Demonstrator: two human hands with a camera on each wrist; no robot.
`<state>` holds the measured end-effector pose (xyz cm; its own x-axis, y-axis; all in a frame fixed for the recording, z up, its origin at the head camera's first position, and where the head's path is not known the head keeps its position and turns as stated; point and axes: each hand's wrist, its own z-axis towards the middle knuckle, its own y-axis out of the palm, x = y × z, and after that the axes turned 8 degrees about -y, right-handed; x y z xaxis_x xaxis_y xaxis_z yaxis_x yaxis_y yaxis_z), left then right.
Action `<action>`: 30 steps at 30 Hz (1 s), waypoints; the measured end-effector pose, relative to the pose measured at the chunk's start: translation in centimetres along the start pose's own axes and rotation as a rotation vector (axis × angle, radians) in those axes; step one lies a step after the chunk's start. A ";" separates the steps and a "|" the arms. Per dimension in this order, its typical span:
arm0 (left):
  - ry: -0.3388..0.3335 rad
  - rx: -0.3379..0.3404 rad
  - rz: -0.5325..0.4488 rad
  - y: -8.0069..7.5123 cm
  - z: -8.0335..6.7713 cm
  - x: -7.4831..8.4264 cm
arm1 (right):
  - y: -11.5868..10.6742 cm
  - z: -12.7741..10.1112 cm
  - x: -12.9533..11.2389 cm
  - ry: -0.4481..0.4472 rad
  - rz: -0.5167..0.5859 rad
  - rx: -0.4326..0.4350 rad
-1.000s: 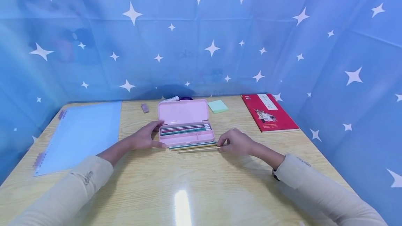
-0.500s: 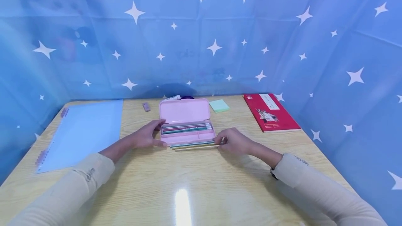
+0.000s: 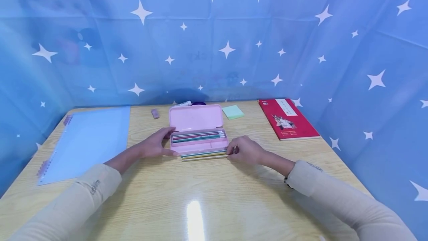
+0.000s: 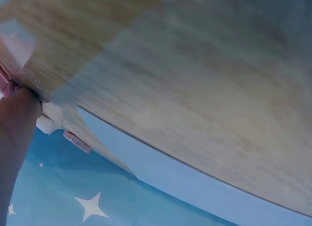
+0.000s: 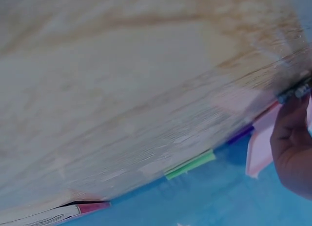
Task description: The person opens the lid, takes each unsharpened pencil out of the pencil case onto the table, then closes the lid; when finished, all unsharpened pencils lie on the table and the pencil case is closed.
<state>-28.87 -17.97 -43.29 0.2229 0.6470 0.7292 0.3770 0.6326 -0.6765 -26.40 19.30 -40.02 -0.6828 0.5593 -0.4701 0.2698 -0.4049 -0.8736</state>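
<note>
A pink pencil case (image 3: 200,145) lies with its lid (image 3: 195,118) raised and several pencils (image 3: 197,137) in its rear compartment. My left hand (image 3: 153,146) grips the case's left end, thumb at the front corner and fingers at the back. Along the case's front side lie more pencils (image 3: 204,154) on the table. With thumb and fingertips, my right hand (image 3: 246,150) pinches the right end of the nearest pencil (image 3: 200,158), close beside the others. The right wrist view shows pencil ends (image 5: 302,91) at the fingertips of that hand.
Behind the case are a white tube (image 3: 183,104) and a purple object (image 3: 199,103). An eraser (image 3: 155,113) lies left of the lid, green sticky notes (image 3: 233,112) right of it. A red book (image 3: 287,119) is at the right, a bluish sheet (image 3: 88,142) at the left.
My right hand has moved slightly left, bringing the pinched pencil in closer to the pencils before the case. The left hand has stayed at the case.
</note>
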 end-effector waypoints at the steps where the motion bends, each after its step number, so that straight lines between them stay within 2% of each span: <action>1: -0.001 0.001 -0.001 0.0 0.0 0.0 | 0.0 0.1 0.0 0.006 -0.002 -0.001; 12: -0.003 -0.001 -0.006 -0.1 -0.1 0.2 | 0.0 0.3 -0.3 0.075 0.003 0.007; 17: -0.001 -0.002 -0.017 -0.2 -0.2 0.2 | -0.3 0.5 -0.3 0.049 0.000 0.009; 21: -0.007 -0.002 -0.008 -0.2 -0.2 0.3 | -1.1 1.1 0.0 0.026 0.042 -0.040; 25: -0.002 -0.006 -0.005 -0.2 -0.1 0.4 | -1.9 2.2 0.1 0.008 0.074 -0.052; 30: -0.013 -0.008 -0.018 -0.2 -0.2 0.5 | -2.2 4.1 0.5 -0.007 0.046 -0.037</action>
<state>-28.61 -17.86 -42.83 0.2043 0.6411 0.7398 0.3877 0.6409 -0.6625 -30.16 17.51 -37.82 -0.6739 0.5358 -0.5087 0.3252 -0.4030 -0.8555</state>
